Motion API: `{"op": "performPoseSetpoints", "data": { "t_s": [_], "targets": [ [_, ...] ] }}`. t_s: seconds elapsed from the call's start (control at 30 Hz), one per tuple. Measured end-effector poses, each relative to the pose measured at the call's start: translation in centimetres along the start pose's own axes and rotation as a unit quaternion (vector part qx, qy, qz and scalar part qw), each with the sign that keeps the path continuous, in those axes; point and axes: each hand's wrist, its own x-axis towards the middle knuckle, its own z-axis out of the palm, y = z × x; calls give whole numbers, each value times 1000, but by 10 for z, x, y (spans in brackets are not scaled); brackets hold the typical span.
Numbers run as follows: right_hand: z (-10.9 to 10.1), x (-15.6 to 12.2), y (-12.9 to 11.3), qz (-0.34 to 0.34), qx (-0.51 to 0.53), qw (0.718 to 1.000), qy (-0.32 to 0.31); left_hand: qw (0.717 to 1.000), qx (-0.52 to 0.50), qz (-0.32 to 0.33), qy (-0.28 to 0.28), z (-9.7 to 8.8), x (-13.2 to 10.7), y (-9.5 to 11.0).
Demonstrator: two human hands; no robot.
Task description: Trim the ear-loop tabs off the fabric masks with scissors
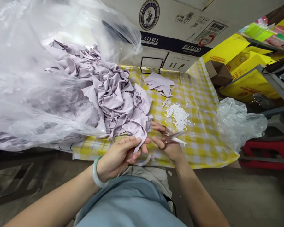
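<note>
My left hand (119,156), with a pale green bangle on the wrist, pinches a strip of lilac fabric (142,143) at the near edge of the table. My right hand (167,142) grips small scissors (176,137) just right of that strip, blades pointing right. A large heap of lilac fabric pieces (113,94) spills out of a clear plastic bag (26,78) onto the yellow checked tablecloth (203,126). A small mound of white bits (178,116) lies just beyond the scissors. A few cut lilac pieces (159,83) lie farther back.
A big cardboard box (180,28) stands at the back of the table. Yellow cartons (246,69) and a crumpled clear bag (239,123) sit to the right, above a red stool (267,153).
</note>
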Motion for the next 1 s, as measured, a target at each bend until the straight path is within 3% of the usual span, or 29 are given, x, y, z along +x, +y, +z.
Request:
{"op": "performPoseSetpoints", "data": {
  "t_s": [0.07, 0.13, 0.23, 0.33, 0.4, 0.6, 0.73, 0.83, 1.0],
  "targets": [
    [4, 26, -1, -36, -11, 996, -79, 999, 20, -18, -20, -2, -6, 7],
    [9, 48, -5, -30, 16, 990, -137, 999, 51, -17, -7, -9, -9, 12],
    [13, 68, -16, 19, 68, 984, -163, 986, 122, 66, 89, -28, -9, 16],
    [16, 81, -30, 62, 100, 977, -181, 949, 213, 164, 165, -44, -9, 17],
    [19, 87, -39, 64, 111, 975, -184, 944, 241, 165, 150, -49, -10, 18],
    [16, 80, -47, -25, 43, 990, -131, 980, 183, 57, 49, -42, -18, 32],
    [-11, 54, -44, -81, -41, 982, -168, 981, 176, 54, 54, -34, -17, 37],
    [-21, 40, -40, -68, -33, 985, -152, 976, 202, 60, 57, -28, -11, 35],
    [3, 36, -23, -46, -31, 986, -159, 963, 251, 93, 30, -18, -3, 32]
  ]
}}
